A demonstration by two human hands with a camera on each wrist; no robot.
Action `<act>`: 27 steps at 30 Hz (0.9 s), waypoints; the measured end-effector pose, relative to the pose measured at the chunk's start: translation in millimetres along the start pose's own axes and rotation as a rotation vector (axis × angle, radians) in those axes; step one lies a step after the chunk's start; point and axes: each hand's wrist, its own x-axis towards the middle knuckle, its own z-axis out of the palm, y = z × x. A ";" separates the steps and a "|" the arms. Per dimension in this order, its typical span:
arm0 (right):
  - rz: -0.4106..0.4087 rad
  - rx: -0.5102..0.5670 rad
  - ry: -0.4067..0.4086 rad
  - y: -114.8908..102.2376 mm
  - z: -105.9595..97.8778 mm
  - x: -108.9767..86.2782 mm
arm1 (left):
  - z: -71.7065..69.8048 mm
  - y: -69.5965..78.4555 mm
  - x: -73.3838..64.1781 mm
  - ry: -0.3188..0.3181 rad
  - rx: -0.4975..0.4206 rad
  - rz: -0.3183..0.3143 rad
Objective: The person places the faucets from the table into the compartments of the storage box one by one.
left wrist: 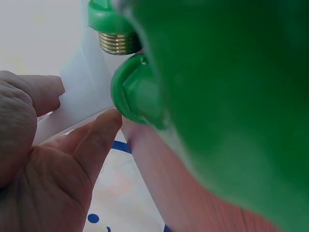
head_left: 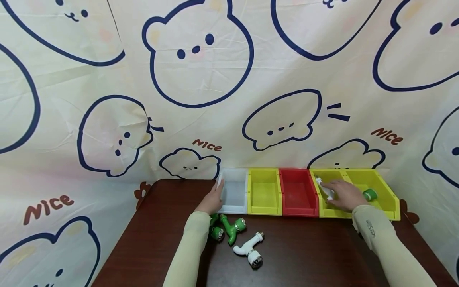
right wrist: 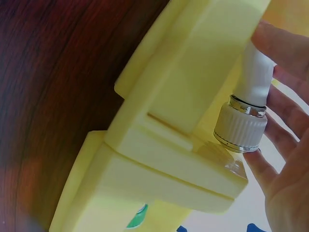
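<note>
My left hand (head_left: 210, 200) grips the left wall of the white bin (head_left: 234, 197), thumb on one side and fingers on the other. Over the left yellow compartment at the right end of the row, my right hand (head_left: 343, 195) holds a white tap (head_left: 327, 190). The right wrist view shows this tap's ribbed white knob (right wrist: 241, 124) with fingers around it, beside the yellow bin wall (right wrist: 193, 63). Below my left hand lie a green tap (head_left: 233, 228) and another green tap (head_left: 216, 232), partly hidden by the sleeve. Green taps loom close in the left wrist view.
A yellow bin (head_left: 264, 195) and a red bin (head_left: 297, 195) stand between the white bin and the right-hand yellow compartments. A green piece (head_left: 370, 194) lies in the far-right compartment. Another white tap (head_left: 250, 250) rests on the dark wooden table (head_left: 305, 255). A patterned cloth hangs behind.
</note>
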 end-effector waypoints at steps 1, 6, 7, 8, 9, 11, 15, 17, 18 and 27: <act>-0.003 0.000 0.000 0.4 0.8 0.0 | -0.2 0.2 -0.5 0.000 -0.001 -0.001; 0.004 0.012 -0.011 0.7 4.0 -0.3 | -0.6 0.9 -2.0 0.004 -0.003 0.002; 0.010 0.014 -0.016 0.6 4.6 -0.2 | -0.6 0.9 -2.2 0.005 -0.004 0.003; 0.016 0.018 -0.022 0.3 5.0 -0.1 | -0.5 1.1 -2.2 0.006 -0.004 0.004; 0.020 0.021 -0.026 0.1 5.3 0.1 | -0.5 1.2 -2.2 0.007 -0.004 0.006; 0.027 0.026 -0.035 -0.3 5.9 0.7 | -0.5 1.2 -2.3 0.006 -0.004 0.008; 0.026 0.025 -0.046 0.9 7.4 2.3 | -0.8 1.1 -2.0 0.009 -0.006 0.013; 0.025 0.018 -0.047 1.6 8.9 3.5 | -0.9 0.8 -2.2 0.009 -0.007 0.013; 0.024 0.016 -0.048 2.0 9.5 3.9 | -1.0 0.9 -2.1 0.009 -0.008 0.014; 0.011 0.000 -0.068 2.6 17.3 8.6 | -0.7 1.3 -1.0 0.003 -0.002 0.000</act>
